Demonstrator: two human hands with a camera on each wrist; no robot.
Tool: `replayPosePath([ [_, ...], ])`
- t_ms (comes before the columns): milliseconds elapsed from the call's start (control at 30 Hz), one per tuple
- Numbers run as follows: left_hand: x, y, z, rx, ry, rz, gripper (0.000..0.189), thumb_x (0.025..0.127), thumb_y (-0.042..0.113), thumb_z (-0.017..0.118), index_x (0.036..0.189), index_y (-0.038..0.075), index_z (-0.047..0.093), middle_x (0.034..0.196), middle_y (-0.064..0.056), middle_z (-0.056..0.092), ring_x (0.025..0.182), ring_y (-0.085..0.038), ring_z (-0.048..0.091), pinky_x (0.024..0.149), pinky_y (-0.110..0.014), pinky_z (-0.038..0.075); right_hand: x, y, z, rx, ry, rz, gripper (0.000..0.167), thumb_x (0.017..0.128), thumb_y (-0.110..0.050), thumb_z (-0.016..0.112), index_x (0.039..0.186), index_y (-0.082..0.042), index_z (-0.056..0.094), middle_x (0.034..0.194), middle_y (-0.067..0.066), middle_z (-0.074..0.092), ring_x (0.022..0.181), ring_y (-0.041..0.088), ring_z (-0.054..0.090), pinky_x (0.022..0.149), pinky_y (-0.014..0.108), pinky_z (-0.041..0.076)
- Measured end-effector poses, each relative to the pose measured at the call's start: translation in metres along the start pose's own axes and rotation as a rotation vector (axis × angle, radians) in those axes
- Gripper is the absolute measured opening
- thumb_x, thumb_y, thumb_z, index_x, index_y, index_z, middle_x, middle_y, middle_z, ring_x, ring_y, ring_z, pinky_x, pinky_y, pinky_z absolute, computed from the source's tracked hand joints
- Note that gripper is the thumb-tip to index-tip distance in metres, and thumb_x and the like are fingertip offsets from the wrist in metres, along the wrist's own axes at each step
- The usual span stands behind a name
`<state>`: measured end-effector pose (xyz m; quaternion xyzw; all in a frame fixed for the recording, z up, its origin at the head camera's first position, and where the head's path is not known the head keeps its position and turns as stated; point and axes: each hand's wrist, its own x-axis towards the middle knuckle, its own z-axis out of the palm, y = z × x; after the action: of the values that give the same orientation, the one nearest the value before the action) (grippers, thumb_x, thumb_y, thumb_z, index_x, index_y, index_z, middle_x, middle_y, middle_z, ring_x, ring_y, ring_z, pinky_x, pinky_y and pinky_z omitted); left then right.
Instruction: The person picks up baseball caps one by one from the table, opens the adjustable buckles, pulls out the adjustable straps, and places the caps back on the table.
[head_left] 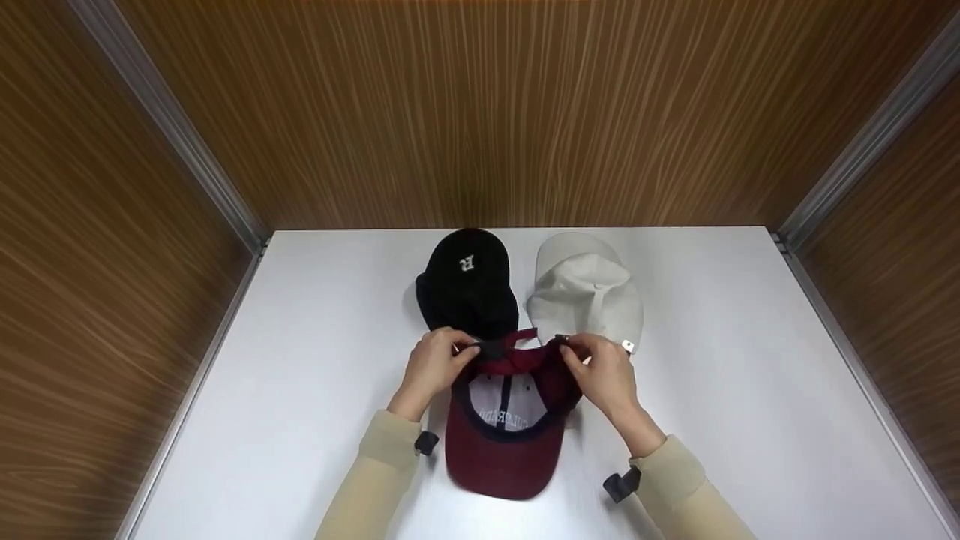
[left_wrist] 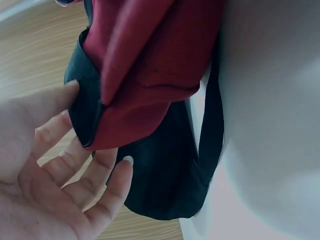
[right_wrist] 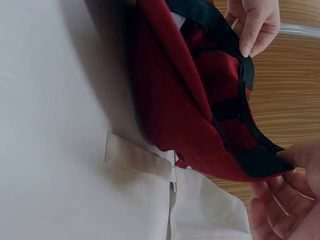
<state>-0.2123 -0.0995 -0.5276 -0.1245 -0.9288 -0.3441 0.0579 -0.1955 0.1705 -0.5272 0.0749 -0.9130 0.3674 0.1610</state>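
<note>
A maroon baseball cap is turned inside up, its brim toward me and its dark sweatband showing. With thumb and fingers my left hand pinches the left of its back edge, by the strap. On the other side, my right hand pinches the same edge at the dark band. Beyond the left hand lies a black cap with a white letter on it. Past the right hand sits an off-white cap, its strap stretched out on the table in the right wrist view.
The white table ends at a brown wood-grain panel at the back. Similar panels stand left and right, with metal rails along the corners. A small black camera is on the right wrist.
</note>
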Motion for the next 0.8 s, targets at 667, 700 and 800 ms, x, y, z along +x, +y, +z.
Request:
replayPosePath([
  [667,0.004,-0.009,0.005,-0.13,0.18,-0.092,0.011,0.09,0.013,0.068,0.092,0.003,0.072,0.079,-0.003,0.069,0.071,-0.017,0.064,0.067,-0.038,0.052,-0.031,0.023,-0.013,0.182,-0.402,0.244,0.018,0.089,-0.02,0.072,0.09,-0.002,0.068,0.073,0.003,0.068,0.064,0.022,0.066,0.058,0.032,0.052],
  [700,0.004,-0.01,0.005,-0.126,0.18,-0.093,0.011,0.09,0.013,0.068,0.093,0.003,0.072,0.079,-0.003,0.069,0.071,-0.018,0.064,0.068,-0.039,0.052,-0.032,0.023,-0.014,0.199,-0.43,0.258,0.017,0.089,-0.018,0.072,0.087,-0.002,0.067,0.071,0.004,0.068,0.061,0.023,0.065,0.054,0.031,0.051],
  [800,0.004,-0.009,0.005,-0.113,0.172,-0.095,0.012,0.089,0.012,0.068,0.095,0.003,0.074,0.078,-0.002,0.069,0.071,-0.018,0.064,0.068,-0.04,0.052,-0.035,0.022,-0.014,0.237,-0.495,0.295,0.014,0.09,-0.013,0.068,0.081,-0.003,0.065,0.068,0.007,0.068,0.056,0.023,0.063,0.049,0.028,0.049],
])
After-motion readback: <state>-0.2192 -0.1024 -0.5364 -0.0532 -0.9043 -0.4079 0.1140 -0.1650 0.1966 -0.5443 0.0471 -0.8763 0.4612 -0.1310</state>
